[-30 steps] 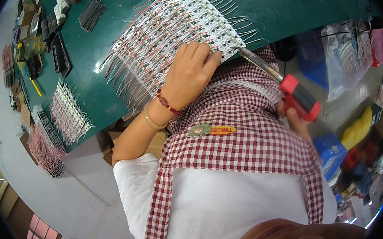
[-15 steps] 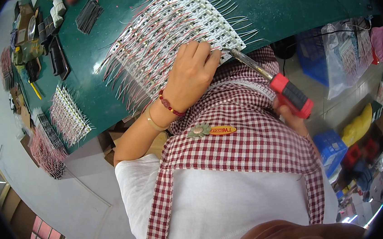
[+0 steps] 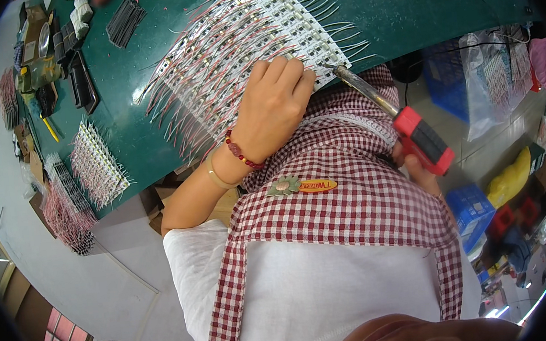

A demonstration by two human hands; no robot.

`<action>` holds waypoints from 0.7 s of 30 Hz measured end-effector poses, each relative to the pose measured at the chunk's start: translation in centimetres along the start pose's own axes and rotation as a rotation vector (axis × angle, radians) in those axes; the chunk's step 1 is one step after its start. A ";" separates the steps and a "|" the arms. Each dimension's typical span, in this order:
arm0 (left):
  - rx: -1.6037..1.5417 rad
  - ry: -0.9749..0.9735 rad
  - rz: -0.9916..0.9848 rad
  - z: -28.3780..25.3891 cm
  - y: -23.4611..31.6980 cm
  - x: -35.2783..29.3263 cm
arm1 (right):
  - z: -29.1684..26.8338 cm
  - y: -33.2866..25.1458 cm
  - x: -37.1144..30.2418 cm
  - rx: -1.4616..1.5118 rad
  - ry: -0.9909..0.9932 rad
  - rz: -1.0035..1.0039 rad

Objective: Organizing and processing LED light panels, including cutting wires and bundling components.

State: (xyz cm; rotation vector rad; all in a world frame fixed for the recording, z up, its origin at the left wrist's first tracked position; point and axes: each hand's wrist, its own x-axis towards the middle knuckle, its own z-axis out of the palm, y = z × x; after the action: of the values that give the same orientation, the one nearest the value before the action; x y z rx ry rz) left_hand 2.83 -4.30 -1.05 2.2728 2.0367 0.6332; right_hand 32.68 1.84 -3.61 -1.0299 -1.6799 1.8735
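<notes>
1. Head view: I see a sheet of small white circuit boards (image 3: 286, 23) lying at the near edge of the green table (image 3: 402, 10), red and pale wires fanning off it.
2. The right hand (image 3: 419, 169) is closed round the red and black handle of a soldering iron (image 3: 405, 126), whose metal shaft slants up and leftward to the sheet's near right corner.
3. The left hand (image 3: 276, 99) is bent over the sheet's near side, fingers curled and drawn close together; whether they pinch anything, I cannot tell.
4. As I judge it, good work here means one joint at a time, with brief contact and the sheet pressed flat.
5. I would bring the tip in from the right, clear of the left fingertips near it and of loose wires, whose covering could scorch.
6. The handle sits out past the table edge, beside the checked apron (image 3: 341, 210), so I would brace the right forearm for steadiness.
7. Hidden from me are the left fingertips and much of the right hand. Tip contact and the tiny joints are unclear; the picture's top edge cuts off the sheet's far end.
</notes>
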 end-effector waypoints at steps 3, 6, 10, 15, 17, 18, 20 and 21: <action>-0.039 -0.005 -0.009 0.1 -0.1 -0.2 | 0.3 0.2 0.3 0.007 -0.012 0.000; -0.081 0.012 -0.017 0.4 -0.2 -0.2 | 0.5 0.1 0.6 0.017 -0.032 -0.003; -0.091 -0.005 -0.028 0.2 -0.2 0.0 | 0.5 0.4 0.4 -0.007 -0.030 -0.013; -0.066 -0.023 -0.015 0.1 -0.2 0.1 | 0.2 0.1 -0.1 0.000 -0.005 -0.036; -0.045 -0.026 -0.010 -0.1 0.0 0.1 | 0.2 -0.1 -0.2 0.019 0.019 -0.021; -0.046 -0.027 -0.010 -0.1 0.0 0.0 | 0.1 -0.2 -0.3 0.019 0.018 -0.020; -0.007 -0.025 0.017 -0.2 -0.1 0.2 | -0.2 -0.1 -0.3 0.011 0.001 -0.014; -0.007 -0.025 0.017 -0.4 -0.1 0.2 | -0.3 -0.2 -0.3 0.012 0.001 -0.015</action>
State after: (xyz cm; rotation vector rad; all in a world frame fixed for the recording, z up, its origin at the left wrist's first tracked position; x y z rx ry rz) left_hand 2.68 -4.14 -0.67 2.2846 2.0035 0.6082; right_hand 33.04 1.84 -3.36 -1.0112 -1.6693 1.8709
